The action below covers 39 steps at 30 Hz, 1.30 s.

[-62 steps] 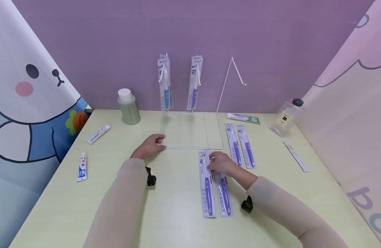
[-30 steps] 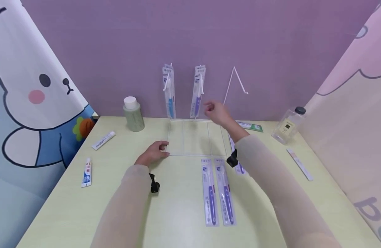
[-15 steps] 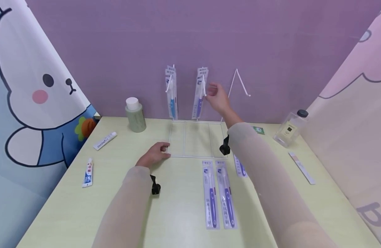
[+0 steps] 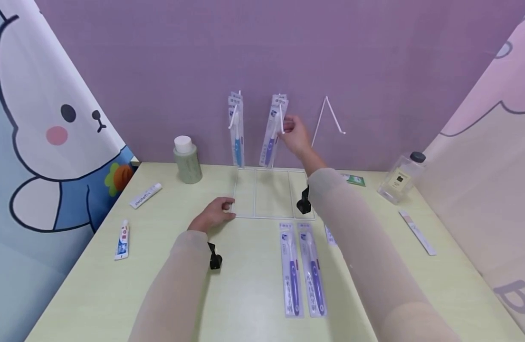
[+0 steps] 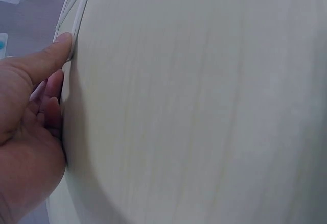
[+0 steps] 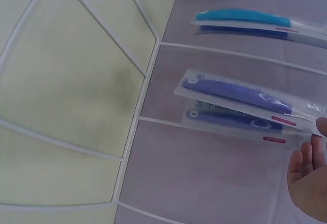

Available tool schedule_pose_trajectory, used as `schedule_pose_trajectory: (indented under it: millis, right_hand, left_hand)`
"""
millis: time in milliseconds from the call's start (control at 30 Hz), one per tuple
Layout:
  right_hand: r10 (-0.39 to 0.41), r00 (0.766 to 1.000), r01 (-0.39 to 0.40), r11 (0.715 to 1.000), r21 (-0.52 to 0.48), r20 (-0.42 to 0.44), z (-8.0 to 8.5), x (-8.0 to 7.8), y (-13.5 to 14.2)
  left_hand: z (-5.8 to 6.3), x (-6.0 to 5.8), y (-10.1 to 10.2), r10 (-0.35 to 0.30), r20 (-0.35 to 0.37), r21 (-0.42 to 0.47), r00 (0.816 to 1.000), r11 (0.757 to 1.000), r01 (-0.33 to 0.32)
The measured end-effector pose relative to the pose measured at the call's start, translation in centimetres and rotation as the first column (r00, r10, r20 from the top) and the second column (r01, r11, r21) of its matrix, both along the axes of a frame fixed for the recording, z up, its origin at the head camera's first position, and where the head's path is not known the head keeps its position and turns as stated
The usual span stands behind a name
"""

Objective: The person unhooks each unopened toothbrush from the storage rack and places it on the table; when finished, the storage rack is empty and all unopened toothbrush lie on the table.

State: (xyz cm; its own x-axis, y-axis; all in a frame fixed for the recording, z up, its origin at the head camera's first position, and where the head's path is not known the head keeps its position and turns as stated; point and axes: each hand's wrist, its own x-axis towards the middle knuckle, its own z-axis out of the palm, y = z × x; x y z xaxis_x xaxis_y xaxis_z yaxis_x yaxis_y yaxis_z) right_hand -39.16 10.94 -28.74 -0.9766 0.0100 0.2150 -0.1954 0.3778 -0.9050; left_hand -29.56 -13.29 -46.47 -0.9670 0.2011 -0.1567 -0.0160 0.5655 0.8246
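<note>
A white wire rack stands on the table, its three hooks rising at the back. My left hand holds its front left corner; in the left wrist view the thumb lies on the wire. Packaged toothbrushes with purple handles hang on the middle hook. At the right edge of the front one, my right hand pinches the package. In the right wrist view a second purple toothbrush hangs behind it. Blue-handled toothbrushes hang on the left hook. The right hook carries nothing.
Two packaged purple toothbrushes lie in front of the rack; another shows partly under my right arm. Toothpaste tubes and a green bottle stand or lie left. A clear bottle and a flat strip are right.
My right hand has left the toothbrushes on the table, risen to the middle hook and taken hold of the front package, whose lower end has swung left. The left hand stays on the rack.
</note>
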Motion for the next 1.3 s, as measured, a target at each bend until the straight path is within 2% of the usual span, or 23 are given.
schedule_pose_trajectory:
  millis: [233, 500, 700, 900, 1100, 1300]
  right_hand:
    - [-0.03, 0.996, 0.031, 0.999, 0.012, -0.082, -0.4, 0.1, -0.8]
    - [-0.094, 0.992, 0.096, 0.995, 0.015, -0.084, -0.1, 0.4, -1.3]
    - [-0.106, 0.992, 0.106, 0.994, -0.005, -0.073, 0.3, 1.0, -1.1]
    - [-0.097, 0.987, 0.1, 0.995, 0.015, -0.128, 0.2, 1.7, -0.1]
    - [-0.09, 0.987, 0.076, 0.992, -0.105, -0.134, 0.2, 2.5, 1.1]
    - [-0.039, 0.996, 0.023, 0.983, -0.183, -0.085, 0.2, 4.4, 2.5]
  left_hand:
    - [0.3, 0.1, -0.1, -0.025, -0.022, 0.01, 0.999, 1.0, 0.025]
    - [0.0, -0.3, -0.2, -0.032, -0.024, -0.002, 0.999, 1.0, 0.032]
    - [0.1, -0.4, -0.3, -0.043, -0.033, -0.002, 0.999, 0.999, 0.043]
    - [-0.2, -0.3, -0.5, -0.052, -0.029, 0.002, 0.998, 0.999, 0.052]
    - [-0.3, -0.2, -0.5, -0.04, -0.021, -0.009, 0.999, 0.999, 0.04]
    - [0.3, 0.3, -0.5, -0.042, 0.002, -0.003, 0.999, 0.999, 0.042]
